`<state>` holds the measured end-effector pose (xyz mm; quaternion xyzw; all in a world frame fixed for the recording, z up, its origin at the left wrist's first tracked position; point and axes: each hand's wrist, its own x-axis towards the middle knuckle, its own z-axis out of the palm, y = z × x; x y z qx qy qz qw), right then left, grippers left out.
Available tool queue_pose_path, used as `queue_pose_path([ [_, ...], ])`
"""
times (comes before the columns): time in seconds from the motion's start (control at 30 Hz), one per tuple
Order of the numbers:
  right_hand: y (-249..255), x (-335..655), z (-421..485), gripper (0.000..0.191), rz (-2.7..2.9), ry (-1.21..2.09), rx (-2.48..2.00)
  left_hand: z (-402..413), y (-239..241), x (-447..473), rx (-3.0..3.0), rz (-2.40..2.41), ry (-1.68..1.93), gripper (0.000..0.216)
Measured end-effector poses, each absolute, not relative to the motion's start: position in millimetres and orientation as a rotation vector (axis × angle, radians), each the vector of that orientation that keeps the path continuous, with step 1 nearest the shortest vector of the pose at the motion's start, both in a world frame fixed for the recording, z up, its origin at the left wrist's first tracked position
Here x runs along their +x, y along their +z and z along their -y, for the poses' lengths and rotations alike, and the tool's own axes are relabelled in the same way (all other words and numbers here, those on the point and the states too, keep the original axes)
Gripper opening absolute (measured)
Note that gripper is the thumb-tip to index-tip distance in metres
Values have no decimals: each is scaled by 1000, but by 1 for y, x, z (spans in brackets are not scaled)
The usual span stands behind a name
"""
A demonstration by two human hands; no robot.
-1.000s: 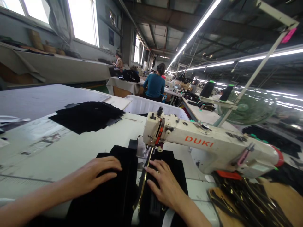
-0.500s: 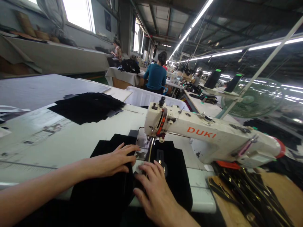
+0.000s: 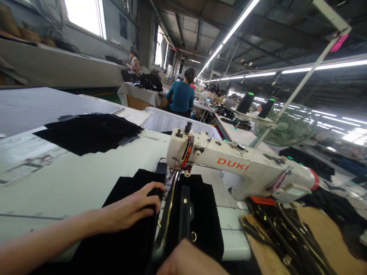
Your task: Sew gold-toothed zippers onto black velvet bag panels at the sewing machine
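My left hand lies on a black fabric piece, fingers apart and slightly bent, close to the sewing machine's needle area. My right hand is closed at the bottom edge, by the lower end of the zipper; its fingertips are hidden, so what they hold cannot be made out. A zipper with gold teeth runs down from under the presser foot of the white sewing machine. Right of it lies another black fabric panel bearing a dark strip, a small gold zipper pull and a gold ring.
A stack of black fabric pieces sits at the left on the pale table. To the right, several gold-toothed zippers lie on a brown board. Behind the machine stand a white bin and a person in blue.
My right hand has drawn back toward me from the fabric and closed, uncovering the zipper and panel. My left hand stays on the left piece. The camera view has shifted slightly.
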<state>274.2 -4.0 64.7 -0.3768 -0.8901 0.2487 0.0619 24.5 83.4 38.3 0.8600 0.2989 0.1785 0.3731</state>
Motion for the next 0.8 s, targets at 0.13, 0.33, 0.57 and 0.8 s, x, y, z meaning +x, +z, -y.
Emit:
queue_pose_path([
  [0.13, 65, 288, -54, 28, 2403, 285, -1579, -85, 36, 32, 2201, -739, 511, 20],
  [0.33, 32, 285, -83, 41, 2509, 217, -1217, -81, 42, 35, 2282, -724, 560, 24],
  [0.57, 31, 286, -75, 34, 2564, 219, -1173, -72, 3, 33, 2557, -1098, 606, 68],
  [0.8, 29, 286, -86, 39, 2585, 142, -1163, -85, -1, 36, 2844, -1110, 648, 89],
])
